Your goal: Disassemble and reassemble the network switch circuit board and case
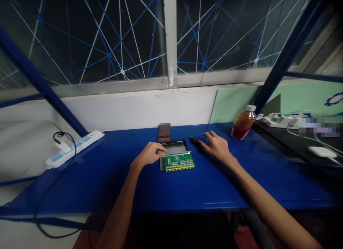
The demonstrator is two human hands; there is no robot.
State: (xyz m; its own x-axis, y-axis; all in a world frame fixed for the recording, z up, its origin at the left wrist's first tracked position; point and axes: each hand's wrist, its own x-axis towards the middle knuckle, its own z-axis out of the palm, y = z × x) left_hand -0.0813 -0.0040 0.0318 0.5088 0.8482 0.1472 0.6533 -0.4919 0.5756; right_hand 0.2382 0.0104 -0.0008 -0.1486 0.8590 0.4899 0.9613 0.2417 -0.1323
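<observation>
A green circuit board [180, 162] with a yellow strip along its near edge lies in the middle of the blue table. It adjoins an open black case [175, 147], with a silver metal rail between them. At the left edge of this case my left hand [151, 153] has its fingers curled, gripping the side; the fingertips are partly hidden. To the right, my right hand [217, 146] rests with fingers apart. Its thumb is close to a dark pen-shaped tool [197, 143] with a greenish end, which it does not hold. Tiny bits, perhaps screws, lie beside the case.
A dark phone-like slab [164, 133] lies behind the case. An orange drink bottle [243, 122] stands at the back right, near a black surface with cables and a white adapter [322, 151]. A white power strip [76, 149] with a black cable sits left on the blue table [171, 192].
</observation>
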